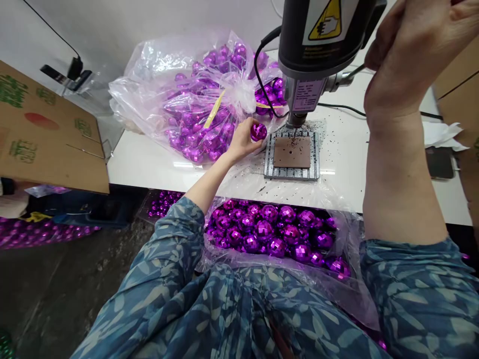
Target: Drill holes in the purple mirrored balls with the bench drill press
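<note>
"What's at your far left?"
"I have a box (56, 144), then a clear bag (140, 75) of purple balls on the table (348, 159)."
"And the left hand (243, 139)?"
"Right beside the bag. I see thumb and fingers pinching one ball (258, 132), just left of the drill's plate (269, 172). Nearer me, more balls (264, 229) lie in clear plastic."
"The drill (318, 60)?"
"Above the plate, which bears a brown block (284, 158). Dark specks lie about."
"Right hand (415, 55)?"
"Raised, fingers curled around the drill's lever (354, 74); the view cuts off part. Farther right lies a phone (439, 163)."
</note>
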Tool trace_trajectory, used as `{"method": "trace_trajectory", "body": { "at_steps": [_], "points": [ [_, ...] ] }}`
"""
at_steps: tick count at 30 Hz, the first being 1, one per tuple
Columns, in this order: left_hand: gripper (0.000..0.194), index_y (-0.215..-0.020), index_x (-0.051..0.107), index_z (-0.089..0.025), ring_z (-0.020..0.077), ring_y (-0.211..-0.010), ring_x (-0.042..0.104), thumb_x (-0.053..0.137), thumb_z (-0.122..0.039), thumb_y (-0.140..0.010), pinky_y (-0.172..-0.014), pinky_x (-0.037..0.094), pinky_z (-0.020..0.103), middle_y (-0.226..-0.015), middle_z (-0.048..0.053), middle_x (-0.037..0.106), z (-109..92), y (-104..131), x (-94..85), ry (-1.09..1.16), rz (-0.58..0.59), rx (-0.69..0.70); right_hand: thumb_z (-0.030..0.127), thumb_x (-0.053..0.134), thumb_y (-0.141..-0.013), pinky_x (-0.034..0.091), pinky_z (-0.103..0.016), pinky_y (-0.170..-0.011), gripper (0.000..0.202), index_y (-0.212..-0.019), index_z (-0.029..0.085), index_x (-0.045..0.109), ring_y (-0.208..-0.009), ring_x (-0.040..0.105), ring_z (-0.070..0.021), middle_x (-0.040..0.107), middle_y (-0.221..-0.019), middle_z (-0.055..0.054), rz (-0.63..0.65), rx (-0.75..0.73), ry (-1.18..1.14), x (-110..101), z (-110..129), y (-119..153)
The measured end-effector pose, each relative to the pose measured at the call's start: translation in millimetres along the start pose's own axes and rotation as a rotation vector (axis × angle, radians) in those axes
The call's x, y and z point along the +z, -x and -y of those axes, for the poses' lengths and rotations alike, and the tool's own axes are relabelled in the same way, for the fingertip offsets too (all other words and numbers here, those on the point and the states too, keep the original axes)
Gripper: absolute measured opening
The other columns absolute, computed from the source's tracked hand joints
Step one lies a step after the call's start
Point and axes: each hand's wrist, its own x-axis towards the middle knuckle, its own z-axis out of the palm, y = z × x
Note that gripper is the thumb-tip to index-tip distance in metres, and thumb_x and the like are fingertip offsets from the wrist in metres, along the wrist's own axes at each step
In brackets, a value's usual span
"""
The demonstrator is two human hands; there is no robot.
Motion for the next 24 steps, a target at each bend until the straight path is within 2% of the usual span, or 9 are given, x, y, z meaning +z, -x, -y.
{"method": "trace_trajectory", "body": {
  "at_steps": [2,5,7,9,11,13,16,20,24],
  "points": [
    [0.054,-0.134,0.069,-0.026,0.0338,-0.129,0.065,0.087,-0.039,-0.085,-0.115,0.054,0.056,-0.132,0.013,0.068,-17.5,13.5,-0.6,0.116,0.039,0.01,0.092,0.028,-0.08,0.024,-0.03,-0.049,0.068,-0.069,0.026,0.015,-0.048,0.027,-0.0018,0.014,-0.067,0.001,-0.1,0.003,-0.094,5.9,-2.2,-3.5],
    [0.064,-0.145,0.063,-0.028,0.0289,-0.119,0.072,0.087,-0.047,-0.088,-0.107,0.06,0.05,-0.132,0.012,0.07,-33.7,28.6,5.4,0.278,0.137,0.002,0.081,0.041,-0.088,0.018,-0.029,-0.048,0.067,-0.067,0.025,0.01,-0.046,0.028,-0.0001,0.013,-0.063,0.002,-0.114,-0.049,-0.162,9.8,-3.4,-6.3],
    [0.07,-0.147,0.059,-0.027,0.0269,-0.111,0.076,0.088,-0.051,-0.088,-0.102,0.062,0.048,-0.125,0.012,0.074,-36.1,32.9,13.4,0.338,0.176,0.003,0.081,0.043,-0.087,0.016,-0.028,-0.049,0.069,-0.069,0.025,0.007,-0.046,0.026,0.0011,0.016,-0.061,0.002,-0.115,-0.06,-0.194,9.5,-1.6,-6.0],
    [0.069,-0.141,0.06,-0.025,0.0254,-0.106,0.077,0.089,-0.056,-0.087,-0.097,0.064,0.045,-0.122,0.012,0.076,-34.0,32.1,22.8,0.363,0.186,0.009,0.086,0.043,-0.081,0.014,-0.028,-0.051,0.072,-0.068,0.025,0.009,-0.046,0.027,0.0019,0.019,-0.061,0.002,-0.116,-0.041,-0.228,8.5,1.5,-4.7],
    [0.065,-0.136,0.063,-0.023,0.0243,-0.105,0.078,0.087,-0.06,-0.088,-0.094,0.065,0.042,-0.125,0.013,0.077,-30.3,27.4,32.6,0.385,0.191,0.01,0.09,0.044,-0.077,0.01,-0.029,-0.053,0.075,-0.068,0.024,0.011,-0.046,0.027,0.0021,0.018,-0.061,0.003,-0.122,-0.03,-0.258,8.0,4.3,-3.3],
    [0.064,-0.136,0.065,-0.023,0.0237,-0.107,0.078,0.086,-0.061,-0.088,-0.095,0.064,0.04,-0.13,0.013,0.078,-27.6,21.3,41.5,0.413,0.195,-0.001,0.09,0.045,-0.078,0.009,-0.029,-0.055,0.076,-0.069,0.024,0.009,-0.045,0.026,0.0024,0.018,-0.06,0.003,-0.12,-0.045,-0.267,7.8,6.4,-2.3],
    [0.064,-0.138,0.067,-0.023,0.0246,-0.109,0.077,0.087,-0.056,-0.088,-0.098,0.062,0.041,-0.132,0.012,0.078,-27.9,14.5,51.4,0.43,0.21,-0.031,0.09,0.043,-0.078,0.009,-0.028,-0.055,0.077,-0.07,0.023,0.006,-0.045,0.026,0.0033,0.017,-0.059,0.003,-0.096,-0.041,-0.254,6.6,10.0,-1.1],
    [0.061,-0.139,0.068,-0.019,0.0248,-0.106,0.075,0.089,-0.042,-0.087,-0.1,0.061,0.043,-0.131,0.013,0.079,-36.2,13.2,57.2,0.355,0.227,-0.049,0.092,0.046,-0.072,0.013,-0.027,-0.058,0.078,-0.064,0.023,0.011,-0.047,0.032,0.0034,0.015,-0.059,0.003,-0.094,0.002,-0.258,2.0,19.3,1.2],
    [0.062,-0.139,0.067,-0.018,0.0251,-0.114,0.072,0.091,-0.036,-0.085,-0.102,0.061,0.043,-0.137,0.015,0.074,-46.9,17.3,64.5,0.258,0.159,-0.004,0.092,0.046,-0.069,0.015,-0.025,-0.06,0.078,-0.063,0.022,0.012,-0.047,0.029,0.0048,0.017,-0.057,0.003,-0.08,0.018,-0.275,-1.0,26.8,1.8]
  ]
}}
